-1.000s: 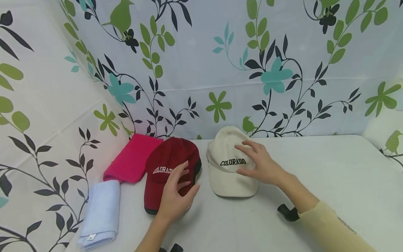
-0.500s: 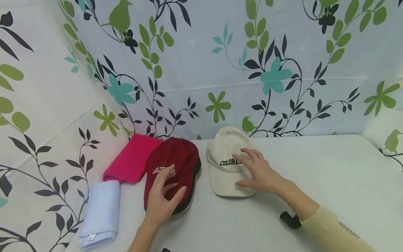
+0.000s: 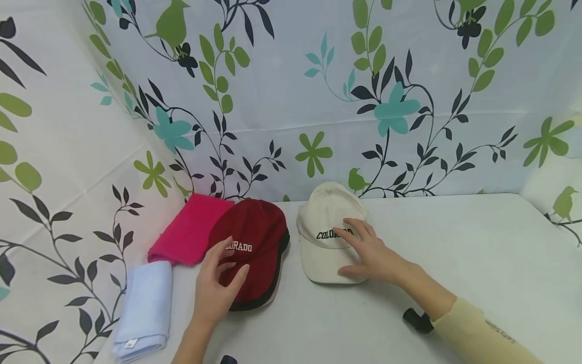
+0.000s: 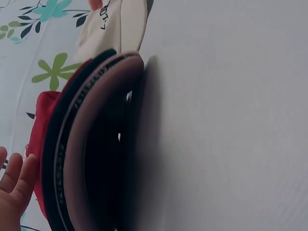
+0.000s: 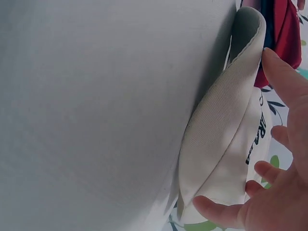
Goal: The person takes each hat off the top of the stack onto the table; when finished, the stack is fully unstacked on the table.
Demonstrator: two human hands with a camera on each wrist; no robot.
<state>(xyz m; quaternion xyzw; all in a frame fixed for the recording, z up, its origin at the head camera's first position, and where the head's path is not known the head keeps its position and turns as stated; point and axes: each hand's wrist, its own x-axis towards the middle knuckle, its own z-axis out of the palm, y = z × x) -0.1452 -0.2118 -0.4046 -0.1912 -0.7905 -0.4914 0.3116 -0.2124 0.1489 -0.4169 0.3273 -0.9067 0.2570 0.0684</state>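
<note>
A dark red baseball cap (image 3: 261, 225) with white lettering and a dark brim edge lies left of centre. In the left wrist view a pinkish brim (image 4: 73, 149) shows under its dark edge. My left hand (image 3: 212, 293) is over the red cap's left side, fingers relaxed and apart, gripping nothing. To the right sits a cream baseball cap (image 3: 324, 210) with black "COLORADO" lettering. My right hand (image 3: 375, 255) spreads over its right side, partly hiding the lettering. In the right wrist view those fingers stretch along the cream cap, fingertips right at its surface.
A bright pink folded cloth (image 3: 188, 230) lies behind and left of the red cap. In front of it rests a light blue folded towel (image 3: 145, 308). A leaf-patterned cloth (image 3: 273, 91) hangs behind the white table (image 3: 477, 253).
My left hand has moved left across the red cap, and its brim has shifted right, showing the pinkish edge beneath. My right hand has slid slightly down over the cream cap.
</note>
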